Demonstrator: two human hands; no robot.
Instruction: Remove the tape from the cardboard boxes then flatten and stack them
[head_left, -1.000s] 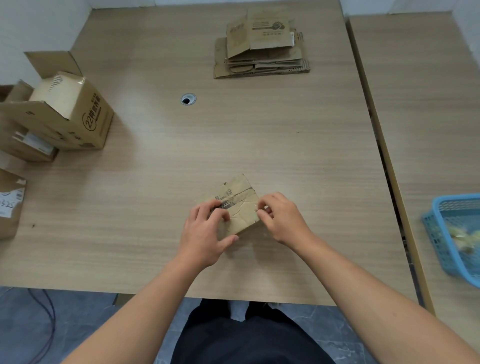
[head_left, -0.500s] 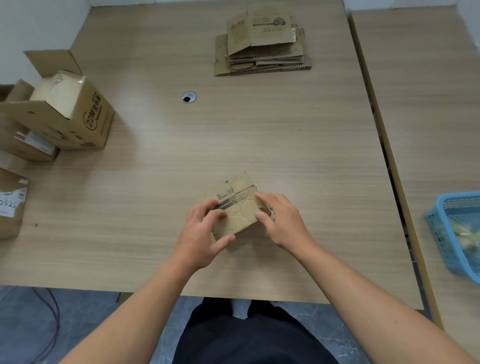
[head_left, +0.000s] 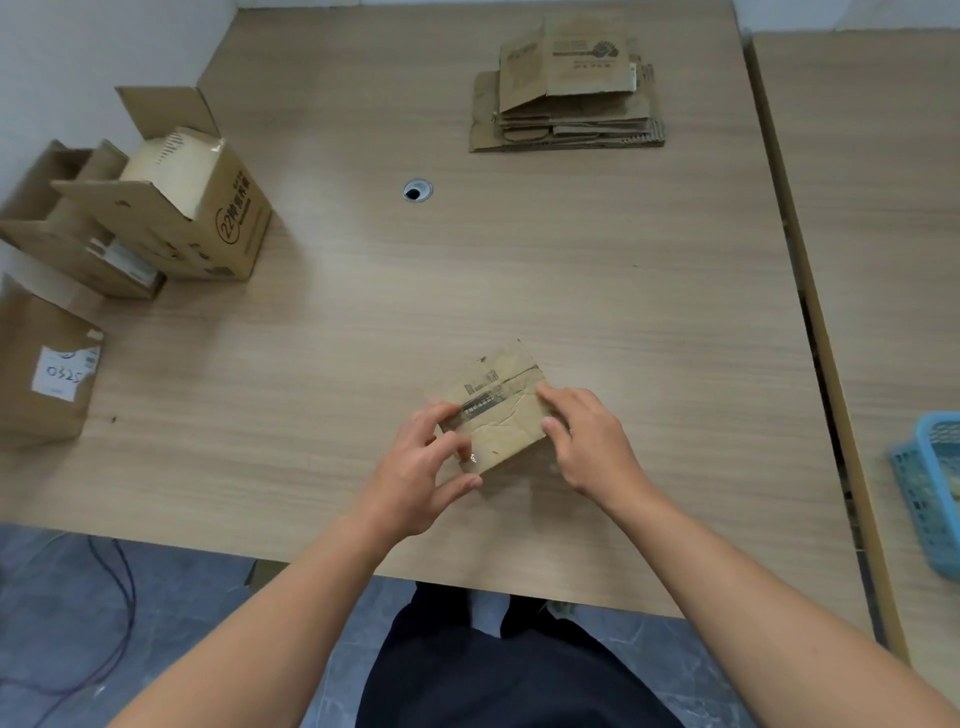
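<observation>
While the small cardboard box (head_left: 501, 415) sat near the table's (head_left: 571, 260) front edge, my left hand (head_left: 415, 467) gripping its left end and right hand (head_left: 587, 441) pinching its right edge, I reckoned: brace it, peel the clear tape (head_left: 471, 458) slow.

The near small box (head_left: 506, 421) was tan with black barcode print. The table (head_left: 571, 270) was pale wood-grain. At the right, a basket (head_left: 930, 493) was light blue, latticed. The left box (head_left: 26, 410) carried a white label (head_left: 65, 371) with dark handwriting.
</observation>
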